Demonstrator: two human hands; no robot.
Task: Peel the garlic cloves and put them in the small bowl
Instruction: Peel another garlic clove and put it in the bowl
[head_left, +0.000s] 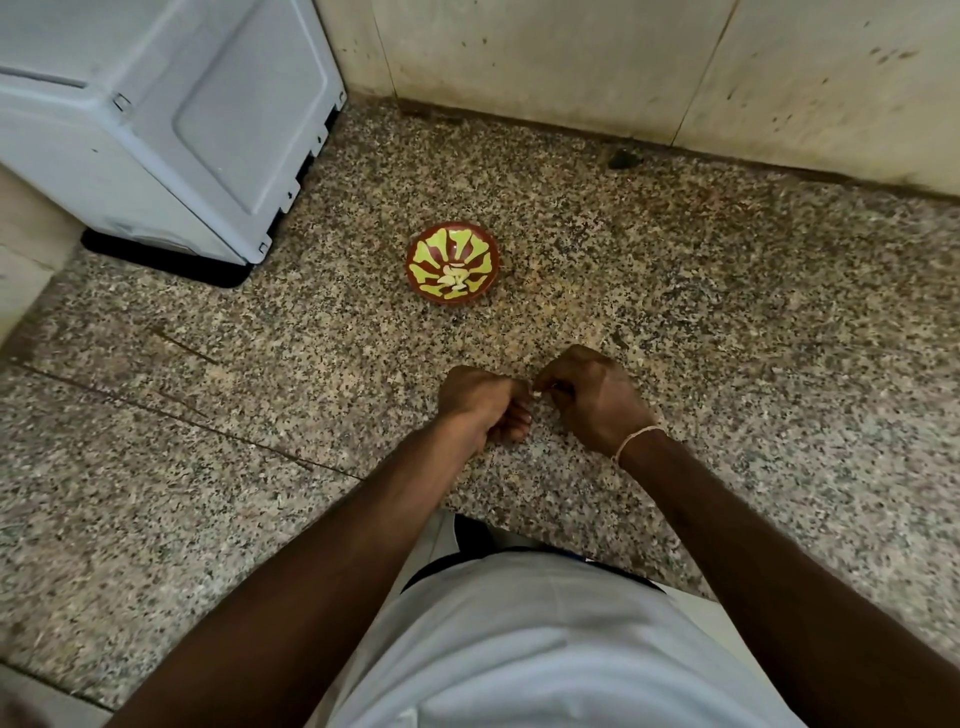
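The table (727, 338), a speckled stone slab, fills most of the frame and meets a pale wall (571, 62) along the top. A white appliance (156, 119) stands on it in the upper left.

The small bowl (452, 269), red-brown with a yellow-green pattern, sits just above centre, well apart from the hands. Pale peeled cloves (451, 280) lie at its bottom, so part of the task appears done. Its position straight ahead of the hands looks chosen for a short drop-off.

Both hands meet low of centre, just above the table. The left hand (485, 405) is curled, its grip pinching one end of a garlic clove (535, 393). The right hand (592, 397), with a thin band (636, 439) at the wrist, pinches the other end. The two grips face each other, probably one to steady the clove and one to pull skin.

Only a pale sliver of the clove shows between the fingertips. Its long axis and pointing direction cannot be told.
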